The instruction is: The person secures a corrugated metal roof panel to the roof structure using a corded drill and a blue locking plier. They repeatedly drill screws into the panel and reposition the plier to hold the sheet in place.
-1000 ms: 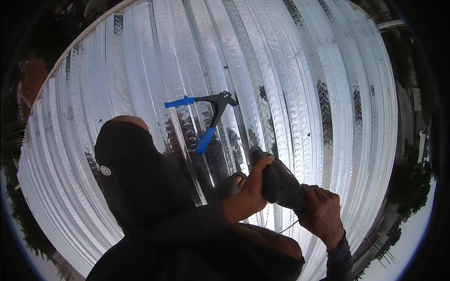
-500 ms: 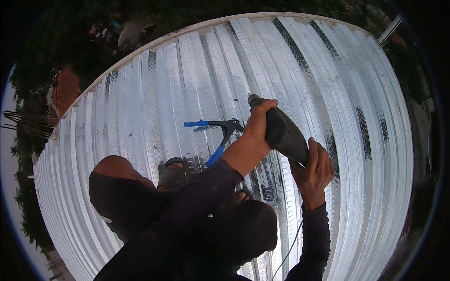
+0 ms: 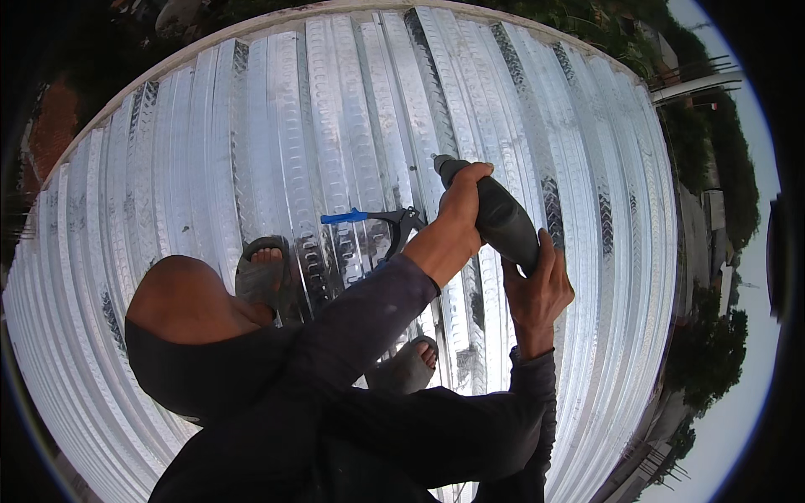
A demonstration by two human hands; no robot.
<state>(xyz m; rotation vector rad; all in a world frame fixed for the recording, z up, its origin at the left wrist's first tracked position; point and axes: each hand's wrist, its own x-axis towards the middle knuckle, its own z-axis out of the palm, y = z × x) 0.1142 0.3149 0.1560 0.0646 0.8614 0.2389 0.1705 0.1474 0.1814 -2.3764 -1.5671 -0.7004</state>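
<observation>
A dark power drill point(image 3: 506, 220) points up and left, its chuck end close above the ribbed metal sheeting point(image 3: 335, 126). My left hand point(image 3: 459, 220) is closed around the drill just behind the chuck, thumb along the top. At the drill's rear end my right hand point(image 3: 541, 289) grips with bent fingers; part of that grip is hidden. Whether the bit touches the metal is too small to make out. Left of my left wrist lies a hand riveter point(image 3: 401, 226) with blue-sleeved handles spread apart. My sleeve covers most of its lower handle.
My sandalled feet point(image 3: 267, 272) stand on the sheeting, and my bent knee point(image 3: 180, 293) fills the lower left. Raised ribs run lengthwise to a pale rim point(image 3: 251, 27) at the far edge. Trees point(image 3: 713, 356) and rooftops lie beyond the right side.
The view has shifted, so more sky and trees show at right and both feet show more fully. The drill stays in both hands; my left forearm now covers more of the riveter.
</observation>
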